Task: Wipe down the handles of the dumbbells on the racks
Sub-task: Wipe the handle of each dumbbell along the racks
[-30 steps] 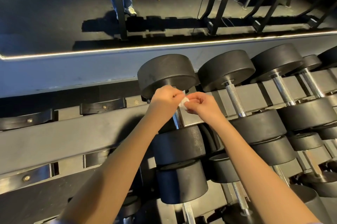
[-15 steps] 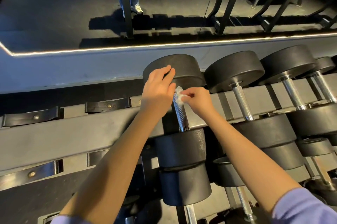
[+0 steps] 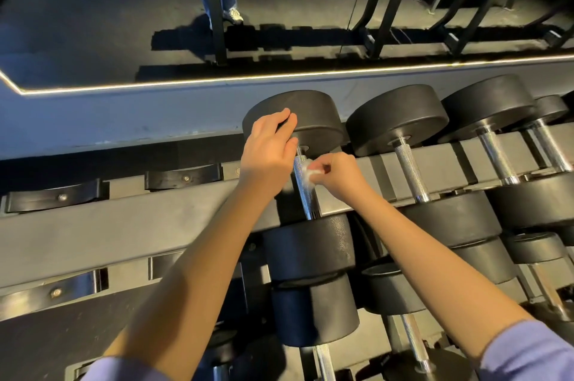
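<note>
Wiping in hand at the leftmost dumbbell on the top tier of the rack [image 3: 174,225], at the left end of the filled row. Right hand [image 3: 337,174] pinched on a small white wipe [image 3: 307,172], pressed against the upper part of the knurled handle [image 3: 306,191] from its right side. Left hand [image 3: 268,151] resting loosely spread on the far head [image 3: 313,115], fingers [image 3: 281,116] draped over its rim, thumb side down near the handle's top; holding nothing, seemingly only steadying the weight.

Handle's long axis running from the far head down toward the near head [image 3: 309,248], leaning slightly right as it comes nearer. Wipe sitting close to the far end, so most of the bare knurling lies below the right hand, toward the body. Likely next stroke: down along that axis to the near head, right hand plainly the nearer and already in contact. Underside of the handle hidden, so no telling whether the wipe wraps round it.

Neighbouring dumbbell [image 3: 410,169] just to the right, its handle parallel and bare, further ones beyond toward the rack's right end. Empty saddles [image 3: 183,176] to the left.
</note>
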Demonstrator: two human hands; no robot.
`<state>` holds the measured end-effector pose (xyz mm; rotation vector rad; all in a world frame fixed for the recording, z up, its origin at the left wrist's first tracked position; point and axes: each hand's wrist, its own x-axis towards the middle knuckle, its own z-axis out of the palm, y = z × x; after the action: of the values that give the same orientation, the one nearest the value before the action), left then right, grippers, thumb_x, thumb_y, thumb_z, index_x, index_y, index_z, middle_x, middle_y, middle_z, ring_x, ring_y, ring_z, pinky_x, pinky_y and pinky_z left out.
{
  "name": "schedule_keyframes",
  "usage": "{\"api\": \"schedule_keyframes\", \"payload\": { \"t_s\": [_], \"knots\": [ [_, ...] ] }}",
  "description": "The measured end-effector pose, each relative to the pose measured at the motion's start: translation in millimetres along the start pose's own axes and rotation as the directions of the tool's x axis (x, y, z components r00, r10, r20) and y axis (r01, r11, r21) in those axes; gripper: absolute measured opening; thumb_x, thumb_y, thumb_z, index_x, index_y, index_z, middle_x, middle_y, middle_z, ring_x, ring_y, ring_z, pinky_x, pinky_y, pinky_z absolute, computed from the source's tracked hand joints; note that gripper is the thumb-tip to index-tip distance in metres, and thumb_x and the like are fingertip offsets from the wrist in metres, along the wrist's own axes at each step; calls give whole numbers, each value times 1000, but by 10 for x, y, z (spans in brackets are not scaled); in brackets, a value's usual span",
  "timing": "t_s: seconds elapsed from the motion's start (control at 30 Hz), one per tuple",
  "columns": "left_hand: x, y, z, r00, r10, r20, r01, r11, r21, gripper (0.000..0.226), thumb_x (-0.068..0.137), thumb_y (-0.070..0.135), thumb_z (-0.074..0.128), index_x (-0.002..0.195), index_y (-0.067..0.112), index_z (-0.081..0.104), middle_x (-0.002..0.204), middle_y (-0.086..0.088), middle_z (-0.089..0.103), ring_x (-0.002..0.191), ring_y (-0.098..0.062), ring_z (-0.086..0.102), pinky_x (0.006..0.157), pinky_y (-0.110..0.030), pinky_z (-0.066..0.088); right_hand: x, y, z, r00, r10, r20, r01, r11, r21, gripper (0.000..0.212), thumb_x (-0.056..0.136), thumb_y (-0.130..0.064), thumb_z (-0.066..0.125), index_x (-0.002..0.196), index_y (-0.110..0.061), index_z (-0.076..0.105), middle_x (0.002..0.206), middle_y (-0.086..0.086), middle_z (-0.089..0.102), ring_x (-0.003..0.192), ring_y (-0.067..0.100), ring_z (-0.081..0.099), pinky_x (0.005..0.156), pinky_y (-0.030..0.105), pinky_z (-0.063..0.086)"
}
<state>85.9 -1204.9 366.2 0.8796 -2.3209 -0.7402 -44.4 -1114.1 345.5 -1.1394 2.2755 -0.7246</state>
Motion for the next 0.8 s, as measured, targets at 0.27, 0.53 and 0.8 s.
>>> {"api": "schedule_keyframes", "payload": {
  "t_s": [0.27,0.53,0.8],
  "knots": [
    [-4,27,-15,1000,15,10,-16,1000,26,44,101,20,43,144,11,40,148,-2,38,138,-17,27,111,-29,26,-93,17,-55,986,66,151,-72,997,31,18,65,-1,81,80,-11,74,68,-4,62,64,5,52,62,19,41],
    [-6,109,-28,999,-8,44,3,993,121,46,101,23,42,146,12,37,151,-2,34,140,-19,23,113,-35,28,-216,40,-68,975,159,153,-154,987,-43,10,71,-2,76,76,-9,72,79,5,67,78,16,61,71,24,49],
    [-7,434,270,986,165,36,-169,973,159,33,96,16,50,127,7,60,128,-8,57,125,-25,45,105,-35,33,-482,372,-431,958,158,-240,-143,987,80,20,83,-13,65,103,-15,69,90,2,64,82,16,56,71,24,40]
  ]
}}
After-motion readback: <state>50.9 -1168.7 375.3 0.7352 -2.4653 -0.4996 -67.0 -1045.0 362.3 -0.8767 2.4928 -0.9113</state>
